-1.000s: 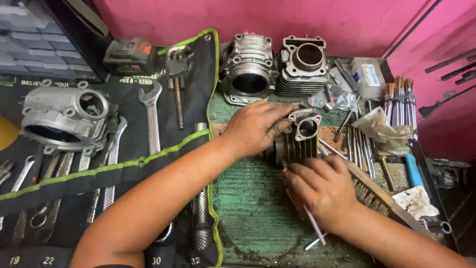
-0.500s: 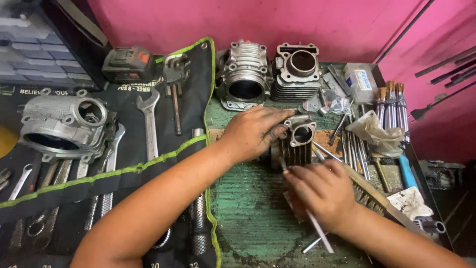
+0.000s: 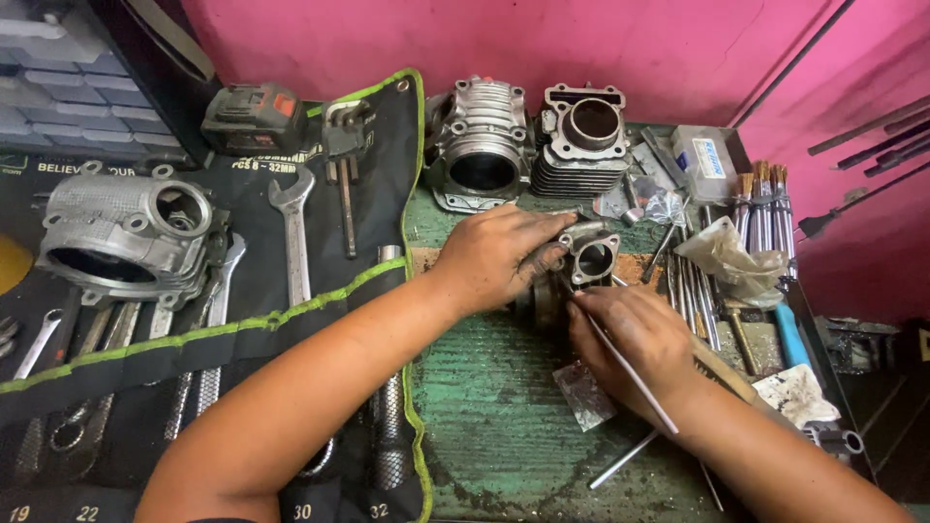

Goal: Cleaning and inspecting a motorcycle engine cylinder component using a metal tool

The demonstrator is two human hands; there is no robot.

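Left hand [image 3: 499, 257] gripping small finned engine cylinder [image 3: 579, 266], fingers closed over top, part resting on green surface [image 3: 494, 416]; right hand [image 3: 630, 339] pinching thin metal rod [image 3: 630, 378] against it; cylinder judged heavy, rigid, greasy; firmest hold appearing across fins, clear of bore.

engine cylinder [image 3: 581, 263] | grey, greasy | on green bench | thin rod [image 3: 630, 373] against it

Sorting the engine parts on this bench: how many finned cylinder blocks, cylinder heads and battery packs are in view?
Finned cylinder blocks: 3, the silver one, the dark one, and the one under the left hand and right hand.
Cylinder head: 1
Battery pack: 1
Total: 5
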